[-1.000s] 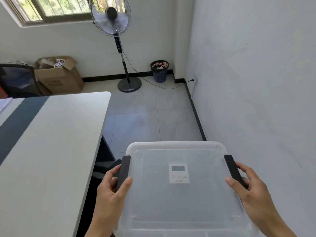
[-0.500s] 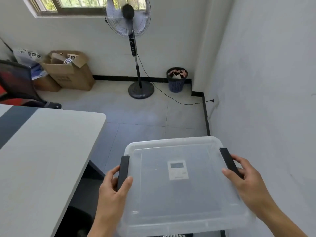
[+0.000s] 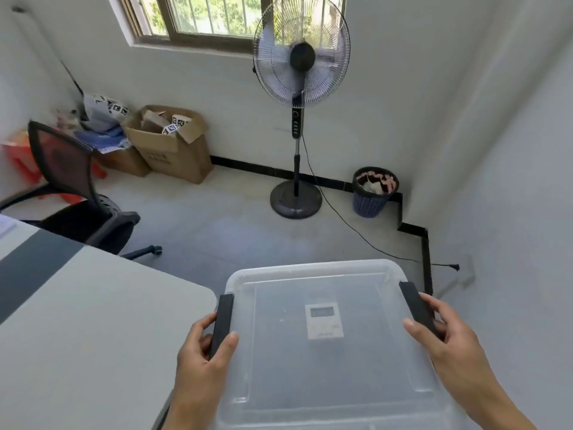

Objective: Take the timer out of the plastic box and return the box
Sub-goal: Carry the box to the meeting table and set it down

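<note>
My left hand (image 3: 203,352) and right hand (image 3: 440,333) each grip a black latch of the clear plastic box (image 3: 325,367). The small white timer (image 3: 324,321) lies inside, right between them, under the shut lid.

- No text can be read anywhere.
- The small white timer (image 3: 324,321) inside the clear plastic box (image 3: 335,383) has a grey display, its digits too blurred to tell.
- The brown cardboard box (image 3: 173,150) by the wall carries dark print, illegible.
</note>
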`<state>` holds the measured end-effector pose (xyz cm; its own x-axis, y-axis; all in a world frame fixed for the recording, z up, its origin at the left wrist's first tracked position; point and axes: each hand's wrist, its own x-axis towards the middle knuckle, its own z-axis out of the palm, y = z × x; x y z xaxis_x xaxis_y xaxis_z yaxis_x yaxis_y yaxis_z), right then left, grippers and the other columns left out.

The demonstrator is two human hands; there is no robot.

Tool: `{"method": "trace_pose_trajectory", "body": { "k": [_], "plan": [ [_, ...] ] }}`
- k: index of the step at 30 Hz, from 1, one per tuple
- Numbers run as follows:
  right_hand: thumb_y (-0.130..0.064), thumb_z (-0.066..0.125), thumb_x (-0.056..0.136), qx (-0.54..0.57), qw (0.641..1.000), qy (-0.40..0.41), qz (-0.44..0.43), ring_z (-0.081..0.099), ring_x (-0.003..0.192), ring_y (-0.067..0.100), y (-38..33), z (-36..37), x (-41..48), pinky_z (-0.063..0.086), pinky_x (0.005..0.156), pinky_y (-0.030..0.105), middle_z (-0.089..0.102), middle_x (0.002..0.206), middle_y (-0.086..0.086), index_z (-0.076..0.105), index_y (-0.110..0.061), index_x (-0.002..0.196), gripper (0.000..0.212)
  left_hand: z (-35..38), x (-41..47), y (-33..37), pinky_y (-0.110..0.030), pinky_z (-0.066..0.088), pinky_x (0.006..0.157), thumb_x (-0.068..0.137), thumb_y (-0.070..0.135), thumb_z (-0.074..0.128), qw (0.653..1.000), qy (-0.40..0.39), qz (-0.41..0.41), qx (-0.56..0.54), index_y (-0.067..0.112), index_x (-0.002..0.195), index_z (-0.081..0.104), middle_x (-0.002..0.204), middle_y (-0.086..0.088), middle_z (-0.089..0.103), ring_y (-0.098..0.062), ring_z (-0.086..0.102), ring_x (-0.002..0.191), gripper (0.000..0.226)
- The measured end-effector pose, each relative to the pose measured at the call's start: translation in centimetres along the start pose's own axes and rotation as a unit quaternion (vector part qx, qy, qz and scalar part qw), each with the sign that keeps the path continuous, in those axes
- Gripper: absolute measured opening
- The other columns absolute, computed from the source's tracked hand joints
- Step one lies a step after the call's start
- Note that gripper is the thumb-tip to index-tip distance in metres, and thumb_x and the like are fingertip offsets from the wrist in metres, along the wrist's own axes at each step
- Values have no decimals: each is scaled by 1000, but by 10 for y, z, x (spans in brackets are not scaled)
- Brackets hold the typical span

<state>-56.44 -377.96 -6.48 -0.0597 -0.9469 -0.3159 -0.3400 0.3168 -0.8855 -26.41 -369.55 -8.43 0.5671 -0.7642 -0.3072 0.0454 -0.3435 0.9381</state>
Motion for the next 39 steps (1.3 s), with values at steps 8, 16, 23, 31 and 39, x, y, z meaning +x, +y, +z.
{"method": "trace_pose_trajectory", "body": {
  "k": [8,16,23,31,39],
  "plan": [
    [-19,69,85,-5,998,-55,-15,73,75,15,-75,67,149,58,74,38,77,84,3,56,-35,121,42,9,131,56,-32,53,69,84,10,65,999,46,-2,4,20,116,57,86,-11,74,-26,69,80,35],
    [-9,68,85,-41,977,-206,-43,71,58,11,-161,175,324,53,56,28,76,70,-2,56,-28,120,41,11,252,78,-19,48,60,83,7,65,982,185,-46,10,20,112,58,81,-24,71,-25,60,70,33],
    [-16,67,87,-136,921,-346,-114,73,67,9,-265,292,430,56,60,29,75,78,-4,52,-26,131,48,-2,321,105,-31,44,67,85,15,64,945,318,-67,-24,24,114,55,88,-28,68,-24,57,73,32],
    [-28,70,83,-222,838,-465,-182,72,82,26,-318,468,437,57,78,49,76,88,-1,55,-38,127,48,-73,353,86,-23,40,56,82,14,68,870,471,-125,-77,39,100,53,86,-35,62,-26,52,66,34],
    [-29,68,84,-276,749,-549,-247,69,79,20,-355,610,382,55,75,41,74,87,-5,59,-38,122,40,-169,352,83,-10,33,43,84,11,65,793,582,-157,-87,24,114,57,75,-34,55,-9,43,50,34]
  ]
}}
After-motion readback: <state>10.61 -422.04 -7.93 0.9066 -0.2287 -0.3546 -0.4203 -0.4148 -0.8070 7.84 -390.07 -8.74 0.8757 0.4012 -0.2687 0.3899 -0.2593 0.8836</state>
